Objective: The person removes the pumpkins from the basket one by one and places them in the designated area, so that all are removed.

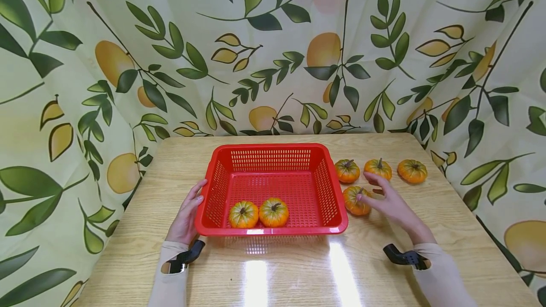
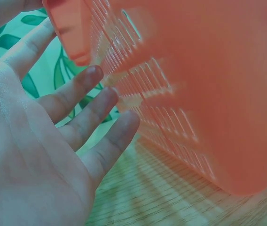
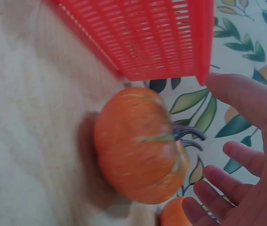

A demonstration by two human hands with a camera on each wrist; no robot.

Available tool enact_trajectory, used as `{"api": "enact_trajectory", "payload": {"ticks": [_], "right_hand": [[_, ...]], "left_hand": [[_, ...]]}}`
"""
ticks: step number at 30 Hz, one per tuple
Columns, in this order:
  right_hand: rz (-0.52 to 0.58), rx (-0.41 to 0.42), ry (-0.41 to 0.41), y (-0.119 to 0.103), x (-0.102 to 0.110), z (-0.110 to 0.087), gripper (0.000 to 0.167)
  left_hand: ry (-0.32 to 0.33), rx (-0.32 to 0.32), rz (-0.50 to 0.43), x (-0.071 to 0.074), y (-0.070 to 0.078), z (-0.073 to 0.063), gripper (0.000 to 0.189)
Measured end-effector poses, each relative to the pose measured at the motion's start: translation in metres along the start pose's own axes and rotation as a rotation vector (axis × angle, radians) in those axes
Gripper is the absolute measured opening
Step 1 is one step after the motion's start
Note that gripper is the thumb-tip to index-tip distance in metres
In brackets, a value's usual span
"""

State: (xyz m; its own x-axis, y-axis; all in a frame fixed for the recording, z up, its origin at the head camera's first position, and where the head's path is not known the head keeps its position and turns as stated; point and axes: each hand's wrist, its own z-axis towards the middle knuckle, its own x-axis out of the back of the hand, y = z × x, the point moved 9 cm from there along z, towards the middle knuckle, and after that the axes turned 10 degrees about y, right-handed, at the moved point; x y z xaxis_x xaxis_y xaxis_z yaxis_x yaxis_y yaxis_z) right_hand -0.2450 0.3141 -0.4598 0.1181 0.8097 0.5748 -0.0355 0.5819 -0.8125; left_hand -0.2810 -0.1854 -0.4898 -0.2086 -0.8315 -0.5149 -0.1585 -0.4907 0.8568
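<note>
A red slotted plastic basket (image 1: 273, 232) stands on the table, with one small orange pumpkin (image 1: 243, 215) and another pumpkin (image 1: 274, 212) side by side along its near wall. My left hand (image 1: 186, 217) is at the basket's left side, its fingers spread and loosely bent by the slotted wall (image 2: 171, 117); firm contact cannot be made out. To the right, my right hand (image 1: 394, 205) hovers beside the nearest loose pumpkin (image 1: 353, 201), thumb and fingers apart. In the right wrist view a gap shows between that hand (image 3: 255, 155) and the pumpkin (image 3: 133, 146).
Behind the right hand sit three more pumpkins: one by the basket (image 1: 347, 172), a middle one (image 1: 378, 168) and one farther right (image 1: 412, 171). The wooden table (image 1: 230, 269) ends at a leaf-patterned cloth (image 1: 273, 84) behind and at both sides.
</note>
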Motion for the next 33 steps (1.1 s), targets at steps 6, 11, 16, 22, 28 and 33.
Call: {"api": "enact_trajectory", "payload": {"ticks": [6,11,16,22,28,33], "right_hand": [[-0.011,0.02,0.014,-0.012,0.01,0.006,0.079],[-0.032,0.018,0.013,-0.02,0.015,0.013,0.077],[-0.011,0.046,0.039,-0.035,0.022,0.02,0.075],[-0.032,0.103,0.054,-0.056,0.024,0.03,0.072],[-0.022,0.137,0.035,-0.076,0.017,0.04,0.074],[0.012,0.184,0.037,-0.096,0.012,0.047,0.072]], "left_hand": [[-0.012,-0.008,-0.01,0.0,0.001,0.0,0.045],[0.012,0.003,0.007,0.002,-0.001,0.001,0.044],[-0.006,0.0,-0.002,0.0,0.0,0.002,0.045],[0.021,0.017,-0.001,0.003,-0.001,0.002,0.045],[0.036,0.029,0.009,0.006,-0.004,0.002,0.046],[0.04,0.028,0.007,0.007,-0.005,0.002,0.046]]}}
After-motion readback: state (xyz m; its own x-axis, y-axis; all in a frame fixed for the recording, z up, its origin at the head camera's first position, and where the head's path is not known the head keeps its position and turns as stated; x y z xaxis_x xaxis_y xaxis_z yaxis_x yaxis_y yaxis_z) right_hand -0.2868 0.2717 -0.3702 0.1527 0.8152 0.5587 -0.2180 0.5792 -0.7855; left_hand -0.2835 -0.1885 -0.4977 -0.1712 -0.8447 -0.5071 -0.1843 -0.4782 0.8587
